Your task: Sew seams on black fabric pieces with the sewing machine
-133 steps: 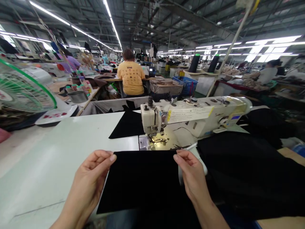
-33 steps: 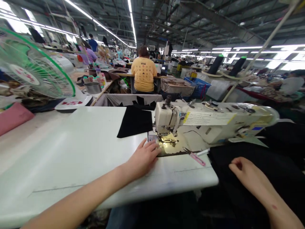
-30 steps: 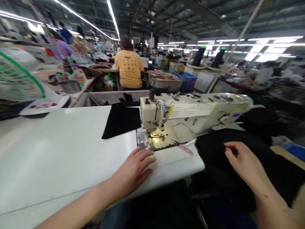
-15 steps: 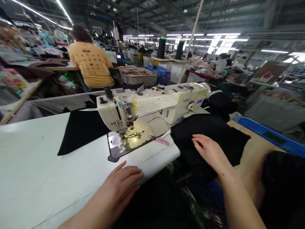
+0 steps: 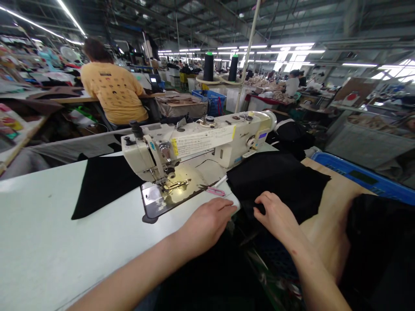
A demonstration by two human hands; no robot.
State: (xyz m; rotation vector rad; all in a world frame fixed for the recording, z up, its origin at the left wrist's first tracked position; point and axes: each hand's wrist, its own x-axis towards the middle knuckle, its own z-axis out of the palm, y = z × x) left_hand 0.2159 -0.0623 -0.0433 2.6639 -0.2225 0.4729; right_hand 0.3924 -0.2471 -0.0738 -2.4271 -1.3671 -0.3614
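A cream sewing machine (image 5: 201, 140) stands on the white table (image 5: 48, 242). My left hand (image 5: 207, 224) lies flat, palm down, at the table's front right corner, holding nothing. To its right, my right hand (image 5: 275, 216) rests on the near edge of a stack of black fabric pieces (image 5: 279, 181), fingers curled at the cloth; a firm grip cannot be made out. Another black fabric piece (image 5: 103, 183) lies flat on the table left of the machine head. Pink thread snips (image 5: 214, 191) sit beside the needle plate (image 5: 168, 196).
A person in a yellow shirt (image 5: 112, 90) sits with their back to me at the station ahead. Two dark thread cones (image 5: 220, 67) stand behind the machine. A blue crate (image 5: 363, 177) and more black cloth (image 5: 382, 242) are at the right.
The black piece I held in both hands is gone from them. My view has swung right; my left hand slid from the needle plate to the table corner, my right moved along the black stack.
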